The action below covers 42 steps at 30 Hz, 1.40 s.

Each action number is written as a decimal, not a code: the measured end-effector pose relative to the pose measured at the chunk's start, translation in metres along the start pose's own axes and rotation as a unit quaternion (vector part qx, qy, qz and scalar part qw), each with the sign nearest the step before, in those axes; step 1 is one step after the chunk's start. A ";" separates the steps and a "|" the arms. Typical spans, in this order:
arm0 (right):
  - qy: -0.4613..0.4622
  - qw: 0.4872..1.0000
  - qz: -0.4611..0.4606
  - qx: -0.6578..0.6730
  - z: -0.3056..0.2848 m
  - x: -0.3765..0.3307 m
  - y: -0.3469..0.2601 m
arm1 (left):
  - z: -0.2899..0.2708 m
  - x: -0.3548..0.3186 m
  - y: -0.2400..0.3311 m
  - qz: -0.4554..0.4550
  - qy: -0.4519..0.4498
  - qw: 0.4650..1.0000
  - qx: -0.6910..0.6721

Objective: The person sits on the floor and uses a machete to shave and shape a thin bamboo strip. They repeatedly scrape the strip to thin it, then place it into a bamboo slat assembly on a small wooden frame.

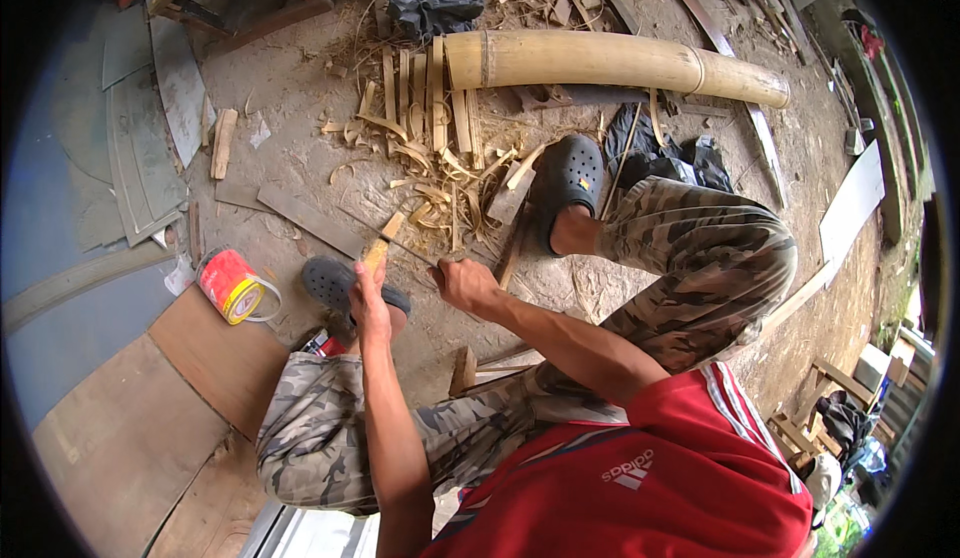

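Evidently one pale bamboo piece [384,241] is being trimmed: it stands slantwise above the near foot, and one thin blade [411,251] crosses it near its upper end, though at this size I cannot tell whether the edge is biting. The left hand [369,296] is wrapped closed around the piece's lower part; the right hand [467,285] is curled tight at the blade's near end, the handle hidden in the fist. As I judge it, the step is shaving the surface, and the next stroke calls for a steady left hold, a shallow blade angle and fingers clear of its path. Around this lie two dark clogs [577,173], both worn, and one red-and-yellow tub [228,286] to the left. Beyond are curled shavings [428,201], too many to count, roughly six split strips [438,98], one thick bamboo pole [600,61] and one black plastic bag [430,3] at the top.
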State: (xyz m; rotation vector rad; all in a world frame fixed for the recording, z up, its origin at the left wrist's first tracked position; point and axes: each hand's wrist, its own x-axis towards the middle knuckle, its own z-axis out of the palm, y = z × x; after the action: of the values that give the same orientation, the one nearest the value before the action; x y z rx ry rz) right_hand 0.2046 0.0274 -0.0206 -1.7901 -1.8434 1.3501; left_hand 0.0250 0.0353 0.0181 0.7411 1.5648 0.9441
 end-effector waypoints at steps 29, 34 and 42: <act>-0.074 0.980 0.182 -0.026 0.032 0.016 0.085 | -0.026 0.075 0.078 -0.163 -0.003 0.986 -0.020; -0.074 0.995 0.059 -0.016 0.005 0.014 0.029 | -0.035 0.061 0.066 -0.147 -0.003 0.987 -0.058; 0.044 0.989 -0.138 0.036 0.014 0.006 -0.041 | -0.036 0.033 0.018 -0.110 0.037 0.983 -0.143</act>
State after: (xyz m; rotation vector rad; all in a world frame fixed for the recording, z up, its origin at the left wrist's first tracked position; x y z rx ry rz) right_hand 0.1659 0.0336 -0.0006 -1.4680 -1.8863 1.1984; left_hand -0.0170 0.0663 0.0207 0.3278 1.4977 1.0125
